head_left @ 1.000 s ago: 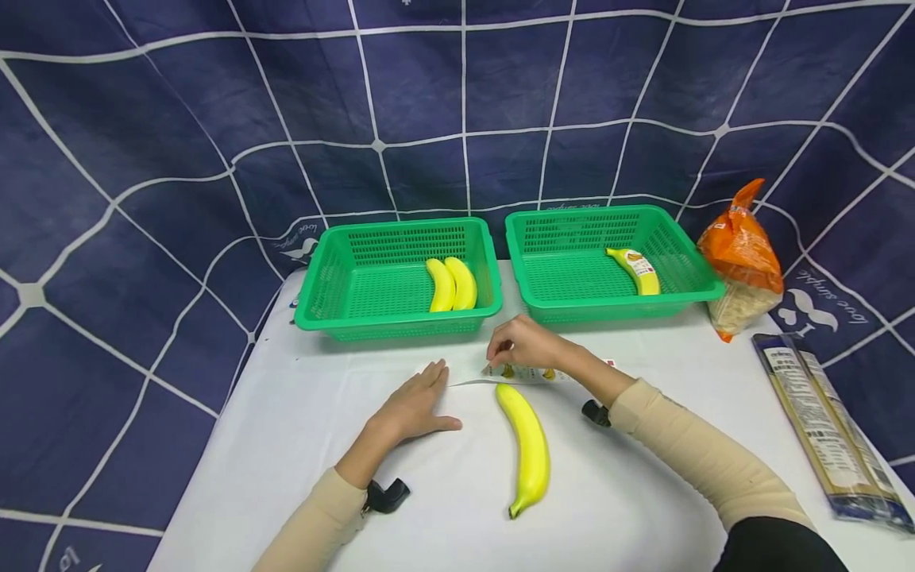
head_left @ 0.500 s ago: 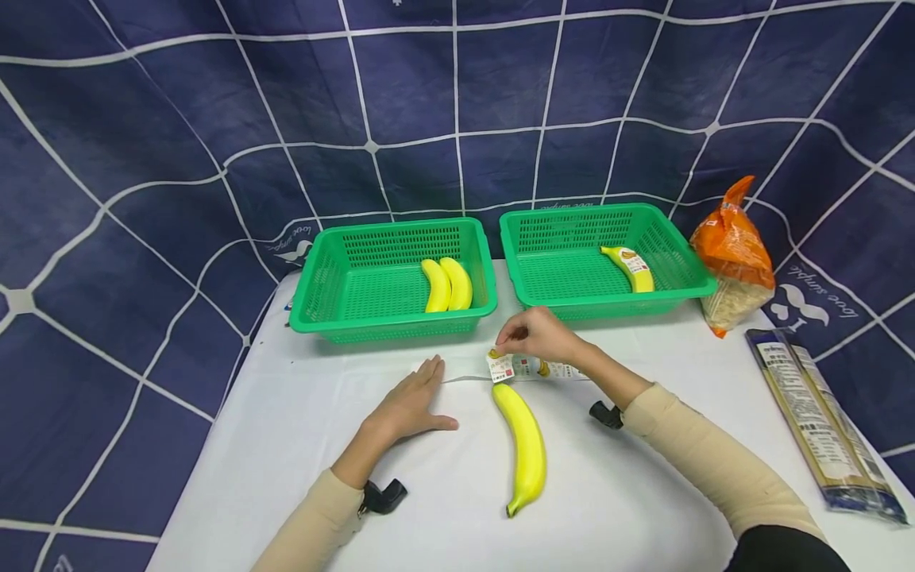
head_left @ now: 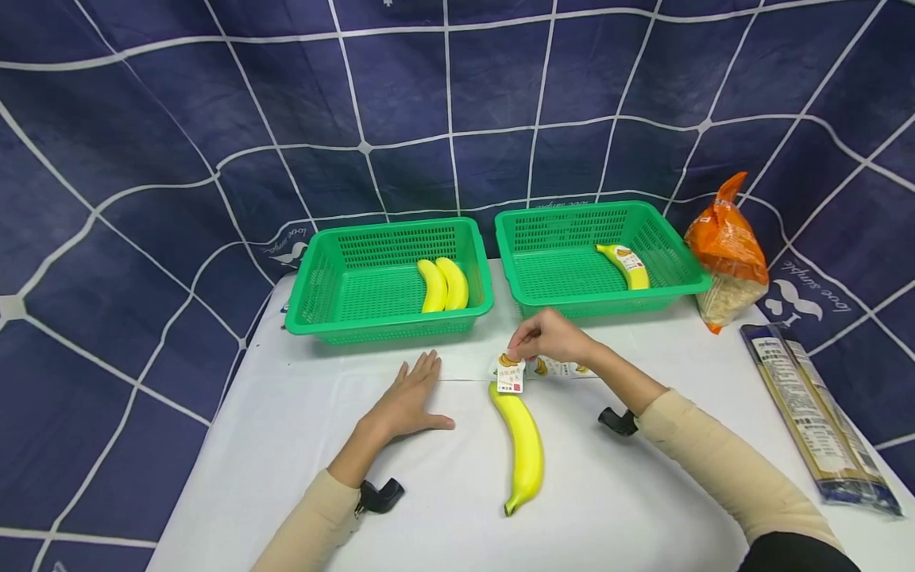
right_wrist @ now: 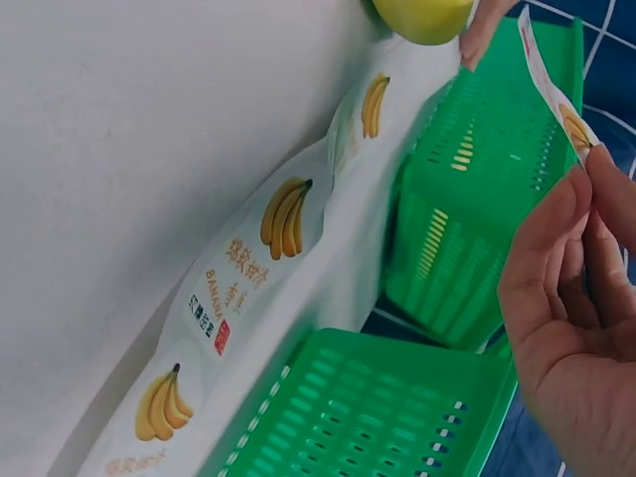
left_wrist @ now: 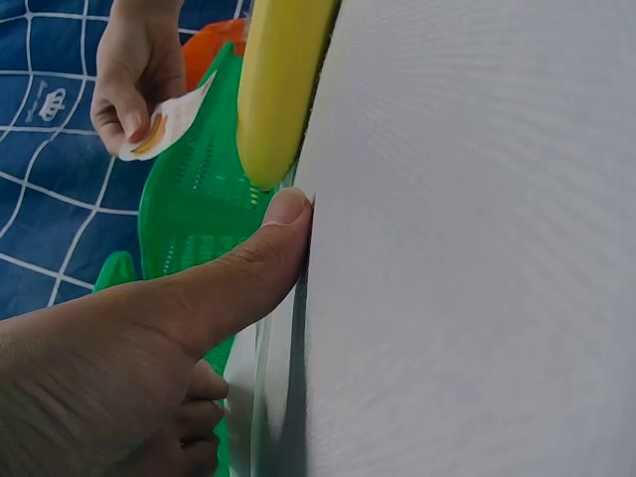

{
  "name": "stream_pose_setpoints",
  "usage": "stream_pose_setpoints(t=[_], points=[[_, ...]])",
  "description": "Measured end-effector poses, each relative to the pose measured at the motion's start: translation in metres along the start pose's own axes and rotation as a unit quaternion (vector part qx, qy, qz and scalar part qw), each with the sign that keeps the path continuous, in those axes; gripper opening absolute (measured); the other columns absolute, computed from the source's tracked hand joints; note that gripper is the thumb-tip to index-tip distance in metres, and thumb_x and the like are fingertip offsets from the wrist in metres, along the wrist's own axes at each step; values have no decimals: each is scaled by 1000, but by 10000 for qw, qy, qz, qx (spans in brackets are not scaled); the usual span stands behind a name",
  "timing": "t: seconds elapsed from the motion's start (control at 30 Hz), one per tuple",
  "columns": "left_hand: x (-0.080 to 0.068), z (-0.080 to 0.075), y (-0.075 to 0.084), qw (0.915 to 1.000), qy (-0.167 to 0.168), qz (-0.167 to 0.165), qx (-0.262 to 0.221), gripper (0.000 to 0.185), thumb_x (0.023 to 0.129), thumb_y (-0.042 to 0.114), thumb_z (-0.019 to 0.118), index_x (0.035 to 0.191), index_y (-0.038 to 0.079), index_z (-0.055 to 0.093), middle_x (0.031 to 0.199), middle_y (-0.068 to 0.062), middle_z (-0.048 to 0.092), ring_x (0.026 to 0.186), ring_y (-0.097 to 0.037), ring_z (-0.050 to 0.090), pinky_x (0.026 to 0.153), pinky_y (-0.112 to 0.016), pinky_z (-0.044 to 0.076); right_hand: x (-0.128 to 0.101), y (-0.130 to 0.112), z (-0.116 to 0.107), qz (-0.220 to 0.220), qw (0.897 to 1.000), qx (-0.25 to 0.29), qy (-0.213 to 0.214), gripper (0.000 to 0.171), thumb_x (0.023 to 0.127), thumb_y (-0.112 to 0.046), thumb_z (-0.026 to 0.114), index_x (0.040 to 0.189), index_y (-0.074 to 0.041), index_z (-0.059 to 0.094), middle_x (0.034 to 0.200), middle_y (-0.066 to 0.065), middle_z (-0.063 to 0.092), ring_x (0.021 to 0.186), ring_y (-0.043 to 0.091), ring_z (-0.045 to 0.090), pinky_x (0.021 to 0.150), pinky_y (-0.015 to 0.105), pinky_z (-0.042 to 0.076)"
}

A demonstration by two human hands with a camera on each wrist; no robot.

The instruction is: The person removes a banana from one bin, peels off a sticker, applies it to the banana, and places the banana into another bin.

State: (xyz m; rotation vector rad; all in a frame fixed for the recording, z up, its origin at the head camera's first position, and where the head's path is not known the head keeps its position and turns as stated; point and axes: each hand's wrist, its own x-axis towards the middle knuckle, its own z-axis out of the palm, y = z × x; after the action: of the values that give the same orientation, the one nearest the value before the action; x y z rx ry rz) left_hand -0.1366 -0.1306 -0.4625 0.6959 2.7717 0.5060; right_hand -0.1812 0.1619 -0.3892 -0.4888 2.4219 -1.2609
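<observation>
My right hand pinches a white banana sticker by its top edge between thumb and fingers. The sticker hangs over the tip of a yellow banana lying on the white table. In the right wrist view, a strip of banana stickers, printed with bunches and red lettering, runs along the table below that hand. My left hand rests flat on the table to the left of the banana, its fingers spread near the strip's left end. The left wrist view shows its thumb stretched out along the cloth.
A green basket at the back left holds two bananas. Another green basket holds a banana with a sticker. On the right are an orange-topped bag and a long flat package.
The right hand has lifted the sticker off the strip and moved it slightly right, where it now hangs face-on above the banana's tip. The left hand stays in place.
</observation>
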Motion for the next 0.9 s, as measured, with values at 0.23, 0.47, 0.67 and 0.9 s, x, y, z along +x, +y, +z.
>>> stream_pose_setpoints(t=[0.23,0.47,0.67,0.9], points=[[-3,-1,11,9994,201,259,-142,106,79,52,76,154,1,21,164,-12,12,153,-26,10,124,-49,11,-6,9,-1,376,9985,342,-200,14,82,-18,78,89,-7,76,76,2,72,78,45,63,72,51,57],[-3,-2,19,9973,706,184,-91,94,86,46,71,151,-6,25,161,-19,18,151,-32,17,122,-53,17,-15,9,-2,395,9984,360,-176,15,82,-19,78,90,-6,75,77,2,72,80,46,63,70,49,57],[-5,-1,25,9968,747,125,-245,94,85,44,72,150,-6,26,161,-20,18,151,-32,18,122,-52,19,-22,9,-2,394,9978,471,-260,17,82,-18,78,90,-4,75,76,4,72,71,37,62,65,41,56],[-9,6,48,9953,115,713,-644,102,83,53,71,156,5,18,165,-7,15,152,-23,14,122,-45,22,-28,9,-1,449,9964,630,-358,18,81,-18,78,91,-3,74,77,3,73,68,22,65,73,47,58]])
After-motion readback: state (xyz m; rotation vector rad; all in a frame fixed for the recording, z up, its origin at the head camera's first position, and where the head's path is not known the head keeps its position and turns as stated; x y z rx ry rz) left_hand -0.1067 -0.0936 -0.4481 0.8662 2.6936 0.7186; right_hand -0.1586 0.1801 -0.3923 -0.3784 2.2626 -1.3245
